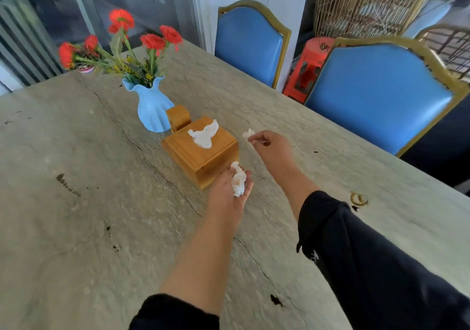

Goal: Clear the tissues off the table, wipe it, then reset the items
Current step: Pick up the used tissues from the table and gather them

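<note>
A wooden tissue box (203, 155) sits mid-table with a white tissue (204, 135) sticking out of its top. My left hand (226, 195) rests just in front of the box, closed around a crumpled white tissue (238, 181). To the right of the box, my right hand (270, 149) pinches a small scrap of tissue (248, 133) between thumb and fingertips, just above the grey stone table (101, 202).
A blue vase (152, 108) with red flowers stands behind the box, next to a small wooden holder (178, 116). Two blue chairs (379, 95) line the table's right side, with a red stool (309, 67) between them. A small yellowish ring-shaped mark (358, 198) shows near the table's right edge.
</note>
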`<state>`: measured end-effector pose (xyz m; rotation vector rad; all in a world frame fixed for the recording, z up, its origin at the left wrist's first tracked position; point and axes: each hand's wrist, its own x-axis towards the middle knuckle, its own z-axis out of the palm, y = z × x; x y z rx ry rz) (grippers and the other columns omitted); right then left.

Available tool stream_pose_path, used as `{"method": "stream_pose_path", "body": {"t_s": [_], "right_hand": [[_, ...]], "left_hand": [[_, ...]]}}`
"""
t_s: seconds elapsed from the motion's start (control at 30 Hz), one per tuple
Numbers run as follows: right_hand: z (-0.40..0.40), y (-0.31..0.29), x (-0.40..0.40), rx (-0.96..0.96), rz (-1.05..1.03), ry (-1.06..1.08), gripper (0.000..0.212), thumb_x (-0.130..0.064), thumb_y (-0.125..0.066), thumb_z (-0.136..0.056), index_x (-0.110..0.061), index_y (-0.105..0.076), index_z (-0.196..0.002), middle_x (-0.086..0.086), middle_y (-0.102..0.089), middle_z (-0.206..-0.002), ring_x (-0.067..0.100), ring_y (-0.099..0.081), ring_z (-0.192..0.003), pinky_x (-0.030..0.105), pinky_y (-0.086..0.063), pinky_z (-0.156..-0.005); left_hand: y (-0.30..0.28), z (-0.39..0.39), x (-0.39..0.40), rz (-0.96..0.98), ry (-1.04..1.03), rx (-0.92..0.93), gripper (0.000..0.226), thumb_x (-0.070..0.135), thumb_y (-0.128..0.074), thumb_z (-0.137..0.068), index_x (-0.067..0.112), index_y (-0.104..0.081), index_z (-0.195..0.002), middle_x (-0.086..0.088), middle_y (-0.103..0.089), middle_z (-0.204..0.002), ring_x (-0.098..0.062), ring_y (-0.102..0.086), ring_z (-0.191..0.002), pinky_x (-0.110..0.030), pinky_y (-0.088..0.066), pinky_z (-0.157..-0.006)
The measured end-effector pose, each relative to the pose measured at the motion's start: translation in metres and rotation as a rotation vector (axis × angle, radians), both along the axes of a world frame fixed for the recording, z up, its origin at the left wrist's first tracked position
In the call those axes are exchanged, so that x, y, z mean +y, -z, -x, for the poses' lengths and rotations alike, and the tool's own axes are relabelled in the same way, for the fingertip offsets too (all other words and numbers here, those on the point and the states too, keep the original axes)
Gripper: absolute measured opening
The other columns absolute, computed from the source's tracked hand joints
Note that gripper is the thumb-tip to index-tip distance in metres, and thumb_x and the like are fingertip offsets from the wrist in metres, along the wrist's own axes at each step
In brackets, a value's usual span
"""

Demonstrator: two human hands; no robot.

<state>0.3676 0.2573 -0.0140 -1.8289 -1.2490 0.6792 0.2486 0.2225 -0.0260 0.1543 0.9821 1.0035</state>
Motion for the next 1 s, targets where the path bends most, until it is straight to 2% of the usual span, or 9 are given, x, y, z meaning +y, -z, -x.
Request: {"method": "stream_pose_path", "body": {"t_s": [0.13,0.23,0.3,0.4,0.5,0.63,0.77,0.83,1.0], "right_hand": [[0.009,-0.009,-0.074,0.252,-0.073,0.108,0.017,-0.011,-0.057,-0.09,-0.025,-0.066,-0.092,-0.012,-0.065,-0.093,0.009,-0.059,-0.079,0.025,-0.052,-0.072],[0.01,-0.01,-0.125,0.22,-0.029,0.125,0.03,-0.01,-0.056,-0.091,-0.029,-0.057,-0.114,-0.019,-0.057,-0.095,-0.001,-0.055,-0.079,0.008,-0.043,-0.063],[0.008,-0.009,-0.158,0.194,0.007,0.13,0.036,-0.016,-0.057,-0.091,-0.03,-0.053,-0.124,-0.015,-0.057,-0.106,-0.001,-0.055,-0.087,0.005,-0.04,-0.065],[0.002,-0.011,-0.212,0.166,0.017,0.168,0.039,-0.023,-0.064,-0.088,-0.029,-0.056,-0.126,-0.011,-0.054,-0.113,-0.003,-0.055,-0.09,-0.002,-0.039,-0.067],[-0.01,-0.016,-0.273,0.171,0.026,0.261,0.039,-0.03,-0.07,-0.083,-0.035,-0.057,-0.12,-0.013,-0.062,-0.103,-0.002,-0.059,-0.086,0.007,-0.043,-0.065],[-0.028,-0.017,-0.356,0.261,0.079,0.376,0.034,-0.024,-0.072,-0.081,-0.031,-0.06,-0.112,-0.008,-0.069,-0.092,0.01,-0.065,-0.085,0.026,-0.052,-0.071],[-0.038,-0.008,-0.44,0.298,0.115,0.424,0.03,-0.02,-0.07,-0.08,-0.031,-0.06,-0.106,-0.008,-0.069,-0.089,0.006,-0.063,-0.077,0.021,-0.049,-0.065],[-0.039,0.004,-0.479,0.324,0.133,0.45,0.027,-0.018,-0.069,-0.081,-0.031,-0.06,-0.104,-0.009,-0.068,-0.087,0.004,-0.062,-0.076,0.017,-0.046,-0.06],[-0.038,0.064,-0.562,0.436,0.245,0.509,0.023,-0.015,-0.067,-0.082,-0.028,-0.061,-0.1,-0.007,-0.068,-0.089,0.011,-0.064,-0.08,0.026,-0.049,-0.065]], "left_hand": [[-0.005,-0.014,-0.025,-0.112,0.065,0.067,0.009,0.02,-0.056,-0.093,0.013,-0.06,-0.098,-0.011,-0.061,-0.107,-0.018,-0.062,-0.093,-0.038,-0.046,-0.097],[0.003,-0.026,-0.047,-0.098,0.173,0.04,0.044,0.051,-0.071,-0.074,0.022,-0.062,-0.106,-0.02,-0.052,-0.136,-0.027,-0.054,-0.12,-0.042,-0.038,-0.109],[-0.001,-0.035,-0.072,-0.178,0.199,0.077,0.041,0.028,-0.061,-0.086,0.008,-0.059,-0.121,-0.023,-0.056,-0.129,-0.027,-0.059,-0.11,-0.038,-0.045,-0.098],[-0.012,-0.052,-0.121,-0.25,0.281,0.092,0.03,0.015,-0.049,-0.096,0.009,-0.058,-0.124,-0.012,-0.067,-0.109,-0.02,-0.067,-0.094,-0.027,-0.054,-0.077],[-0.021,-0.064,-0.187,-0.277,0.37,0.043,0.033,0.022,-0.04,-0.1,0.014,-0.058,-0.126,-0.011,-0.065,-0.12,-0.021,-0.062,-0.11,-0.031,-0.049,-0.094],[-0.023,-0.074,-0.277,-0.32,0.536,0.026,0.038,0.037,-0.032,-0.102,0.029,-0.051,-0.134,-0.003,-0.06,-0.132,-0.013,-0.06,-0.116,-0.027,-0.046,-0.097],[-0.006,-0.074,-0.356,-0.399,0.638,0.134,0.049,0.054,-0.036,-0.094,0.046,-0.029,-0.142,0.001,-0.046,-0.145,-0.012,-0.047,-0.13,-0.038,-0.031,-0.114],[0.004,-0.073,-0.392,-0.41,0.71,0.202,0.053,0.051,-0.042,-0.094,0.043,-0.026,-0.145,0.005,-0.042,-0.147,-0.01,-0.043,-0.132,-0.038,-0.031,-0.114],[0.041,-0.065,-0.468,-0.375,0.778,0.453,0.027,0.025,-0.045,-0.098,0.026,-0.059,-0.121,0.005,-0.062,-0.122,-0.006,-0.057,-0.112,-0.022,-0.044,-0.092]]}}
